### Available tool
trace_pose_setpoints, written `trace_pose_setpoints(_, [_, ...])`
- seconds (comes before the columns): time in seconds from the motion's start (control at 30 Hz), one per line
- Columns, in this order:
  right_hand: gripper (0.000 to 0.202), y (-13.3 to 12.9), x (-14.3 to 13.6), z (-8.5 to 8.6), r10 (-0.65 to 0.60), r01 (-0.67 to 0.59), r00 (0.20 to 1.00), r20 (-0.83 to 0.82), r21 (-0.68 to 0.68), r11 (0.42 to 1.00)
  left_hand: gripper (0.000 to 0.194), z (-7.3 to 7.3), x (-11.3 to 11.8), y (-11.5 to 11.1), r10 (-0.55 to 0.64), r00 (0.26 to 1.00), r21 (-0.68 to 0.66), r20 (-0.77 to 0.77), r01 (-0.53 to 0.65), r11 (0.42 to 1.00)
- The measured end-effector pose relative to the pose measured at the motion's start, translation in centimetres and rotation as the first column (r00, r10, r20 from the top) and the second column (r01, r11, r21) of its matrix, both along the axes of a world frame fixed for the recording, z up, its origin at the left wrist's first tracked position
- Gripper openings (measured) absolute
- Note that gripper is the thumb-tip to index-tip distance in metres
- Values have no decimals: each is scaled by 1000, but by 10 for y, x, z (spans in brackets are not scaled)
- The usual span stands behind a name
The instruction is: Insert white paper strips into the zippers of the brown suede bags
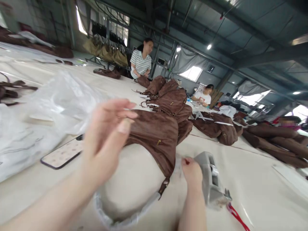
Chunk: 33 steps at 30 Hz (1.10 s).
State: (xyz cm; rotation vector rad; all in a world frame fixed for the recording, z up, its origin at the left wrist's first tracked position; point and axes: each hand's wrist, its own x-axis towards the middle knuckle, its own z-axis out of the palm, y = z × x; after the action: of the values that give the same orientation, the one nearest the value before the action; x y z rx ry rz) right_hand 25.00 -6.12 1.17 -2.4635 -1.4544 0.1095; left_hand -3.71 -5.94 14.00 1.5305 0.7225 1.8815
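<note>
A brown suede-like handbag (154, 128) with a small gold zip pull lies in front of me. Its strap (134, 221) curves toward me, wrapped in clear or whitish plastic. My left hand (106, 134) is raised above the bag's left side, thumb and fingers apart, and nothing shows between them. Low by the bag's right edge, my right hand (192, 171) is closed, with what looks like a strip of clear tape (178, 165) at its fingertips. Right beside that hand stands a grey tape dispenser (209, 179).
Thin plastic bags (64, 99) and a phone in a patterned case (64, 152) lie to the left. More brown bags (168, 96) are lined up behind, and others (216, 128) are piled right. A red cord (238, 216) trails from the dispenser. Two people (141, 61) work across the table.
</note>
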Motion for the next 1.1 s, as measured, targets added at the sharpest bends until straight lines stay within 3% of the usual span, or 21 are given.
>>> trace_pose_setpoints(0.07, [19,-4,17,-7,18,-20,1000,-20,-84,996,28,-22,18,24,-73,991,-80,-113,64,995])
trace_pose_setpoints(0.1, [18,-4,21,-12,41,-44,999,-34,-102,994,27,-40,28,37,-127,973,-158,-192,98,983])
trace_pose_setpoints(0.2, [31,-4,24,-23,84,-90,996,-41,-182,979,22,-104,50,68,-111,896,-262,-429,-6,965])
trace_pose_setpoints(0.27, [36,-3,28,-28,72,-77,997,-33,-213,974,15,-139,55,77,-202,774,-260,-601,49,964])
trace_pose_setpoints(0.33, [39,-2,34,-31,28,-35,999,-35,-210,977,16,-157,52,79,-263,662,-285,-702,78,955])
trace_pose_setpoints(0.4, [40,-1,41,-34,-7,-2,999,-46,-201,980,17,-160,48,77,-283,617,-312,-734,64,948])
trace_pose_setpoints(0.63, [34,-2,46,-41,-23,11,998,-62,-190,982,17,-152,43,77,-309,627,-347,-715,65,935])
trace_pose_setpoints(0.77, [30,-1,40,-33,-28,20,998,-54,-150,988,16,-152,42,76,-331,636,-360,-697,89,929])
trace_pose_setpoints(0.87, [34,3,26,-22,-33,35,998,-57,27,999,16,-148,44,73,-355,674,-396,-648,101,913])
trace_pose_setpoints(0.93, [34,7,9,-16,42,11,983,-180,283,959,16,-144,45,69,-372,710,-421,-598,117,900])
trace_pose_setpoints(1.0, [35,11,-14,-14,229,-26,907,-353,495,868,16,-139,48,64,-395,744,-429,-539,161,889])
trace_pose_setpoints(1.1, [31,14,-49,-16,463,-129,727,-506,563,816,30,-134,51,53,-454,745,-384,-490,283,879])
